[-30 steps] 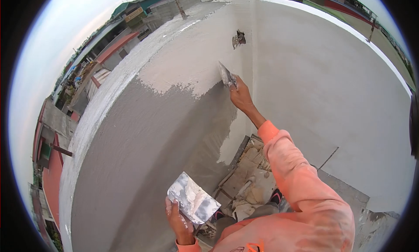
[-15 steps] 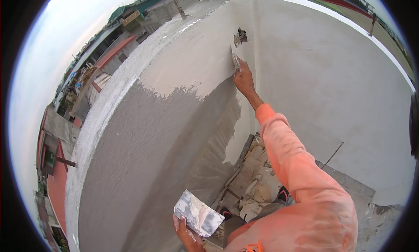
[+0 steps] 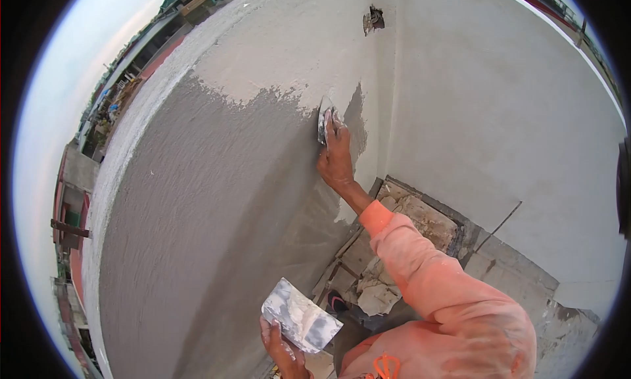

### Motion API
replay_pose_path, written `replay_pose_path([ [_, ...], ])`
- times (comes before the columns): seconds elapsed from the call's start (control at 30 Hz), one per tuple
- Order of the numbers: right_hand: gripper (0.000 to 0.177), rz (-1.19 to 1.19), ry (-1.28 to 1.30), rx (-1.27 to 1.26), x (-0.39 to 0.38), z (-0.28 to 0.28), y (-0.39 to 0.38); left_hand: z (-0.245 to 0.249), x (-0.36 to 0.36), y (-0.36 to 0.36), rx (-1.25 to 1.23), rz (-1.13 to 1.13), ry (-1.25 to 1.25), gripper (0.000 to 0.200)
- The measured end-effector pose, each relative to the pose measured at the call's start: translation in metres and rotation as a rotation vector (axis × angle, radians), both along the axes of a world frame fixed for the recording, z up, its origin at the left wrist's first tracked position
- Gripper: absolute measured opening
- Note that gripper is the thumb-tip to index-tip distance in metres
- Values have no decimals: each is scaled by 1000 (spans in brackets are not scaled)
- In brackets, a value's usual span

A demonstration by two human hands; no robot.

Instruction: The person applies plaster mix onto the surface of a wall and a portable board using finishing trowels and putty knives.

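My right hand grips a putty knife, its blade against the wall where the white coat meets the bare grey surface. Whitish smears mark the fingers and blade. Low in the view, my left hand is closed on the near edge of a flat rectangular plate. A lump of white putty is spread over the plate's top. Part of the left hand's grip is hidden beneath the plate.
A second, light wall meets the first at a corner, with a rough hole near the top. Debris and flattened sacks lie at the wall's foot. A thin rod leans there. Rooftops lie beyond the ledge at left.
My right hand has moved the putty knife down and left, away from the corner below the hole. The view has tipped downward. My left hand still holds the plate in nearly the same spot.
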State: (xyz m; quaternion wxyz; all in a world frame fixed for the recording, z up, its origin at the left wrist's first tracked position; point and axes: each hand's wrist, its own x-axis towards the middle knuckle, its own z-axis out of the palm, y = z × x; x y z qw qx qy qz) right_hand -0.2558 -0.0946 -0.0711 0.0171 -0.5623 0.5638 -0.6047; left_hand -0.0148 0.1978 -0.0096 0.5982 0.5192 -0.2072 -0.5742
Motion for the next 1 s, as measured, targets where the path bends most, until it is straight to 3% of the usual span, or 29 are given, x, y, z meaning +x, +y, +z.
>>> replay_pose_path([
  [0.17, 86, 29, 74, 70, 52, -11, 30, 8, -7, -1, -68, -26, 48, 34],
  [0.27, 76, 35, 131, 22, 56, -13, 43, 11, -12, -2, -97, -41, 69, 33],
  [0.37, 60, 282, -320, 183, 17, 7, 67, 17, -14, -1, -141, -52, 93, 32],
  [0.43, 47, 56, -525, 267, -10, 0, 50, 14, -14, -1, -152, -33, 94, 32],
  [0.57, 43, 113, -878, 259, -75, -40, -39, 5, -13, 2, -181, -11, 78, 32],
  [0.7, 33, 189, -639, 449, -89, -15, -66, -4, -11, 1, -208, 7, 98, 32],
  [0.8, 38, 140, -604, 391, -64, 22, -44, -6, -10, 3, -229, 28, 114, 32],
  [0.9, 46, 35, -242, 257, -42, 32, -31, -6, -11, 5, -237, 47, 126, 32],
  [1.0, 49, 100, -163, 66, -6, 33, -11, -10, -10, 4, -238, 51, 124, 32],
])
